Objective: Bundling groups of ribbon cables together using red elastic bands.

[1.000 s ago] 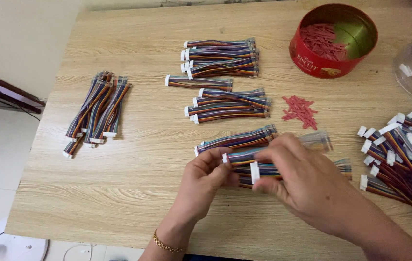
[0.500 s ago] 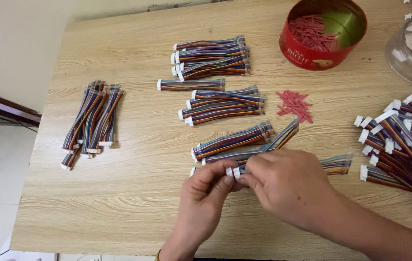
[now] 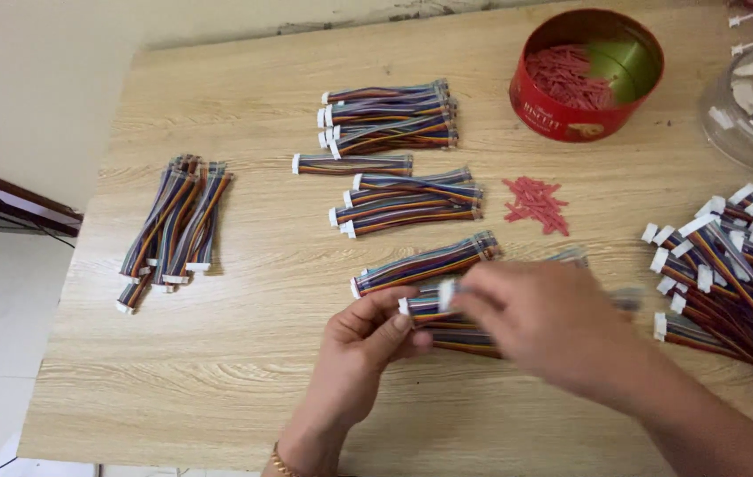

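Together, left hand [image 3: 363,340] and right hand [image 3: 540,322] grip a rainbow-striped cable bundle [image 3: 447,320] (white-plugged ends).

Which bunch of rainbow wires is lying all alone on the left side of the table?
The cable bundle at the table's left edge. It runs up and down, far from both hands; the other bundles lie crosswise.

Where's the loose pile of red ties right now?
In the head view, the red ties lie on the table right of centre, below the red tin, beside the middle cable bundles.
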